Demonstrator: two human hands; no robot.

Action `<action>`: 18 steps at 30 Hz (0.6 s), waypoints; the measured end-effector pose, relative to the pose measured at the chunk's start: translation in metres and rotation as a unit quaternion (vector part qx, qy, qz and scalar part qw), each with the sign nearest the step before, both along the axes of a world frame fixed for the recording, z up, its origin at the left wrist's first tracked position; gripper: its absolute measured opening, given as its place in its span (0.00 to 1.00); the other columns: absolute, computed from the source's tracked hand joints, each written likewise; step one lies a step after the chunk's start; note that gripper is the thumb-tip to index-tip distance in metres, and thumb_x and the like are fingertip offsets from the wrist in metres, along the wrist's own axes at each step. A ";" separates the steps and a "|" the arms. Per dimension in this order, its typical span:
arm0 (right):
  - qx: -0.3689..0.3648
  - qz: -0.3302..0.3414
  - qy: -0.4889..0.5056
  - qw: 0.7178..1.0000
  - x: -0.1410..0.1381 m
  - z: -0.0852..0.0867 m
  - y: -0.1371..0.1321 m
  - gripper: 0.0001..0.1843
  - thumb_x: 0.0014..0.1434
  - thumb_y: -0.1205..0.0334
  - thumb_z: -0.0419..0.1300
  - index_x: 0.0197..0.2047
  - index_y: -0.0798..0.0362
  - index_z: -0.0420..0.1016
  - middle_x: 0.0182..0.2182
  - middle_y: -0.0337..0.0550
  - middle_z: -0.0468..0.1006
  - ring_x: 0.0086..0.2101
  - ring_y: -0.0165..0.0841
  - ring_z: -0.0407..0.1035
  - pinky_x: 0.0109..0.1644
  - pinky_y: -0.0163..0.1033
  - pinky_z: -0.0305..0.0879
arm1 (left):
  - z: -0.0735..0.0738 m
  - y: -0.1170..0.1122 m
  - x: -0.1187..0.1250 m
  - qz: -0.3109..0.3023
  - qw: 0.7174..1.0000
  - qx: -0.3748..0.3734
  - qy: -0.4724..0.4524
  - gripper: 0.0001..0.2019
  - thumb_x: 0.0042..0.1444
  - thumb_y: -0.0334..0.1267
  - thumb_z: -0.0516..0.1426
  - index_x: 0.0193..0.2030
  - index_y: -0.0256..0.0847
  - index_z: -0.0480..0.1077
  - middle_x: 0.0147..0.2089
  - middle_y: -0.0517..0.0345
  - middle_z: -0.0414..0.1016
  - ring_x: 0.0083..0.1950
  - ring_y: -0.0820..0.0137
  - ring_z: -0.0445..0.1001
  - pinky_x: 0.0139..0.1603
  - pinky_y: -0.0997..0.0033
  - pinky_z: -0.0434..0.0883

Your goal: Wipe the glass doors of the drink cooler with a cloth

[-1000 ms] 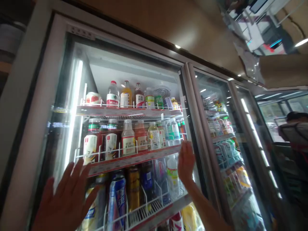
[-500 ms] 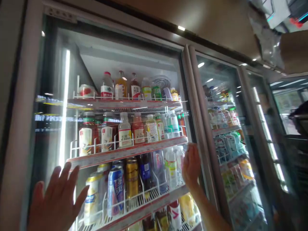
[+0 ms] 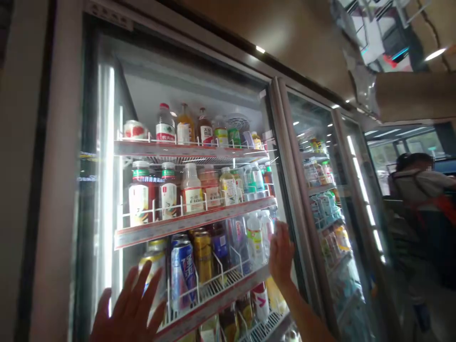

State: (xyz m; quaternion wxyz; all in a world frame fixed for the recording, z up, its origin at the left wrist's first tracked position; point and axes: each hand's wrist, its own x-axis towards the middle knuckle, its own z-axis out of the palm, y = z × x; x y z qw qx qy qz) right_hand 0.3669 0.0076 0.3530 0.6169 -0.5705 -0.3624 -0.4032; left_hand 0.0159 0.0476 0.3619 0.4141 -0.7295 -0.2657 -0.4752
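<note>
Before me stands a drinks fridge with a glass door (image 3: pixel 199 61), reflections showing on the glass. My left hand (image 3: pixel 130 308) is raised at the lower left, fingers spread, holding nothing. It partly covers a pale can with a gold top (image 3: pixel 156 256), beside a blue can (image 3: pixel 182 275). Close to the right side of the door is my right hand (image 3: pixel 281 256), its fingers pointing up and nothing visible in it. Clear bottles (image 3: pixel 254 237) show just left of it. Whether either hand touches the glass, I cannot tell.
Wire-fronted shelves (image 3: pixel 192 221) hold several bottles and cans. A thick vertical door frame (image 3: pixel 294 199) separates this fridge from another stocked one (image 3: pixel 320 190) on the right. Farther right a person (image 3: pixel 420 190) stands in the background. Brown panelling (image 3: pixel 295 33) runs above.
My left hand has shifted right, now overlapping the pale can. The right hand has stayed near the door's right side. The view has swung right, bringing more of the person into sight.
</note>
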 end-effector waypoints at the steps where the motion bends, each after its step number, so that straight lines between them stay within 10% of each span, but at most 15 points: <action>1: 0.012 -0.008 0.032 0.999 0.001 0.001 0.000 0.27 0.66 0.60 0.37 0.66 0.50 0.48 0.61 0.53 0.60 0.61 0.41 0.53 0.55 0.54 0.57 | 0.002 -0.003 0.001 0.000 1.000 0.010 0.000 0.32 0.57 0.42 0.47 0.68 0.49 0.40 0.70 0.55 0.44 0.70 0.59 0.43 0.67 0.44 0.42; 9: -0.050 0.098 -0.301 0.947 -0.159 -0.027 0.008 0.27 0.60 0.58 0.52 0.63 0.42 0.57 0.61 0.36 0.61 0.63 0.39 0.47 0.67 0.52 0.37 | 0.012 -0.013 0.001 0.013 1.000 0.018 0.014 0.34 0.57 0.39 0.48 0.68 0.45 0.38 0.70 0.51 0.43 0.70 0.59 0.42 0.66 0.44 0.44; 18: 0.021 0.011 -0.013 1.000 0.008 -0.039 0.000 0.28 0.65 0.63 0.39 0.67 0.53 0.45 0.62 0.55 0.57 0.63 0.41 0.48 0.58 0.55 0.54 | 0.012 -0.016 0.002 0.037 0.998 0.037 0.020 0.32 0.57 0.37 0.48 0.68 0.42 0.41 0.70 0.48 0.43 0.70 0.57 0.41 0.66 0.44 0.42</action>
